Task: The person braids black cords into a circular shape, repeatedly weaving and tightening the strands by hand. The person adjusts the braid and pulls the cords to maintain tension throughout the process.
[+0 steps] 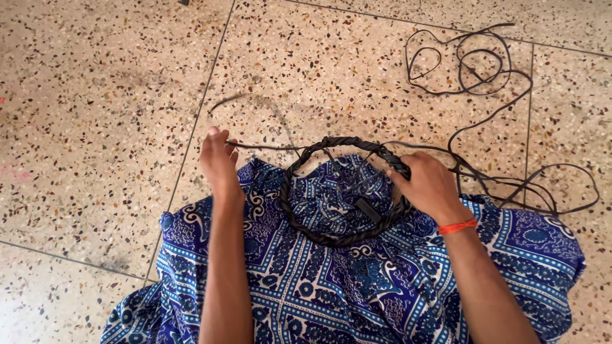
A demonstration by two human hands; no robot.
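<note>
A black ring wrapped in braided cord rests on blue patterned cloth over my lap. My right hand, with an orange thread around the wrist, grips the ring's right side. My left hand is closed on a thin black strand and holds it taut out to the left of the ring. The strand's blurred free end curves up above my left hand.
Loose black cord lies in loops and tangles on the speckled terrazzo floor at the upper right, trailing down past my right hand. Tile seams cross the floor.
</note>
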